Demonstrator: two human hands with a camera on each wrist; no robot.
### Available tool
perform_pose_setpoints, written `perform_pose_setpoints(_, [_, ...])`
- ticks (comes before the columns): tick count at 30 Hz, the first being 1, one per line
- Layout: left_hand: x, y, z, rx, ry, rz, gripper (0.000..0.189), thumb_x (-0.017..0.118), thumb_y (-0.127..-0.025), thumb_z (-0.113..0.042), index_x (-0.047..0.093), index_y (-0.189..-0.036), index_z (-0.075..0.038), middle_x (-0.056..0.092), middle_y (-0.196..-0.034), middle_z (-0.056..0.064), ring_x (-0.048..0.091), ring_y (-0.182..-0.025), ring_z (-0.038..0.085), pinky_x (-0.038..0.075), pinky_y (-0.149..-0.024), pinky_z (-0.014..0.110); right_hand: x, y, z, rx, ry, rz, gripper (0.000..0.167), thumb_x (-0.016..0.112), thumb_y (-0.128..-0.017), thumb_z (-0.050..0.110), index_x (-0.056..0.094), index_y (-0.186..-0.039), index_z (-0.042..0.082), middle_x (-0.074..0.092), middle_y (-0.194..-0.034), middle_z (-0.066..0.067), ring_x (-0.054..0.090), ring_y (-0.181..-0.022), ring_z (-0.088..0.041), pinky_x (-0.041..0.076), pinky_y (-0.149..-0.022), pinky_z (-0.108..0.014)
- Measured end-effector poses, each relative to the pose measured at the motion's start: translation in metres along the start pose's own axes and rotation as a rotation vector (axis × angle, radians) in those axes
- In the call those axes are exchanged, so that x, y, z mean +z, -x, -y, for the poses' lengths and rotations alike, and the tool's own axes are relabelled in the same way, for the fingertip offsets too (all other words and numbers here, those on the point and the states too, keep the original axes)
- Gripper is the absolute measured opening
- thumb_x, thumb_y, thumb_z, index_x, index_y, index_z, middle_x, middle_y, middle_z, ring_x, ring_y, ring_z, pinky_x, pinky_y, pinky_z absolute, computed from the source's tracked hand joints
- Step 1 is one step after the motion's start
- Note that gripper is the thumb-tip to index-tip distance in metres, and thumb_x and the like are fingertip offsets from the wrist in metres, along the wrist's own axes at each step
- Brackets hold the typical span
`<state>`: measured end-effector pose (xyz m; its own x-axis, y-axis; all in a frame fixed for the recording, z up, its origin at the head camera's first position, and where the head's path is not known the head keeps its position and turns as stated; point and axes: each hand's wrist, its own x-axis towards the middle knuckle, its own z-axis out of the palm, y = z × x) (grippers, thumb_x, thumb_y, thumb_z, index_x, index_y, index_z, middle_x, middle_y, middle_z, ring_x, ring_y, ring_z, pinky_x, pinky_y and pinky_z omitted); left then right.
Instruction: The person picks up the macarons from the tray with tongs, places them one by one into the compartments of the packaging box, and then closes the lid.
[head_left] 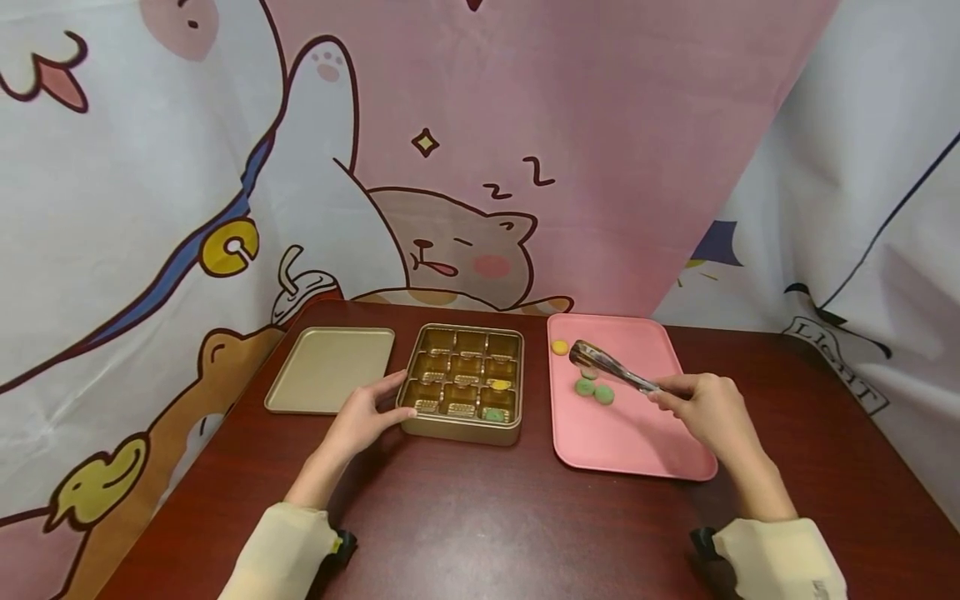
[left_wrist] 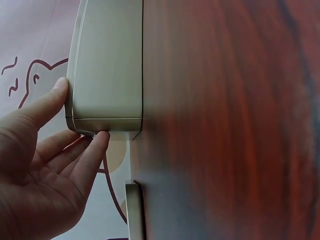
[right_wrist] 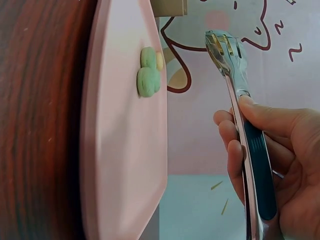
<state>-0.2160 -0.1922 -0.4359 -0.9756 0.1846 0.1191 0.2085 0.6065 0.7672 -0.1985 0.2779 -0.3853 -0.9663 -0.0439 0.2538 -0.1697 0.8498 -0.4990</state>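
Observation:
My left hand (head_left: 367, 412) grips the near left corner of a gold square box (head_left: 461, 427). Its thumb lies at the rim and its fingers bend against the left side. Inside is a divided insert; a yellow round piece (head_left: 500, 385) sits in the right column's middle compartment, a green one (head_left: 493, 414) in the near right compartment. Metal tongs (right_wrist: 240, 117) are held in my right hand (head_left: 708, 408), tips over the pink tray (head_left: 630, 442). No piece shows between the tips. Below them lie green round pieces (head_left: 603, 394), close together, and a yellow piece (head_left: 559, 347) near the tray's left edge.
A flat gold lid or tray (head_left: 330, 369) lies left of the box, close to the left hand. The dark red wooden table (head_left: 480, 517) extends in front of the box. A cartoon-printed cloth (head_left: 600, 167) hangs right behind the table.

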Motion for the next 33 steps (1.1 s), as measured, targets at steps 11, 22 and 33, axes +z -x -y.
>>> perform_pose_setpoints(11, [0.002,0.000,-0.001,0.006,0.018,0.001,0.067,0.078,-0.087,-0.017,0.049,-0.145,0.000,0.049,-0.151,0.016,0.046,-0.140,0.035,0.038,-0.115,0.052,0.006,-0.014,0.015,-0.063,0.002,-0.029,0.018,0.078,-0.085,0.012,0.079,-0.100,0.003,0.076,-0.075,-0.008,0.067,-0.065,-0.013,0.046,-0.053,-0.023])
perform_pose_setpoints(22, [0.002,0.000,-0.001,0.005,0.030,0.000,0.066,0.077,-0.087,-0.015,0.049,-0.145,0.001,0.049,-0.151,0.017,0.046,-0.140,0.035,0.037,-0.116,0.052,0.021,-0.029,0.032,-0.058,-0.032,-0.014,0.017,0.077,-0.087,0.016,0.080,-0.101,0.007,0.077,-0.081,-0.009,0.066,-0.068,-0.012,0.047,-0.056,-0.025])
perform_pose_setpoints(33, [0.003,0.000,-0.001,0.006,0.049,0.002,0.066,0.077,-0.087,-0.014,0.049,-0.145,0.002,0.049,-0.151,0.018,0.050,-0.137,0.036,0.041,-0.113,0.051,0.044,-0.043,0.045,-0.071,-0.060,-0.010,0.014,0.076,-0.087,0.016,0.081,-0.098,0.008,0.078,-0.085,-0.010,0.062,-0.069,-0.014,0.046,-0.061,-0.027])
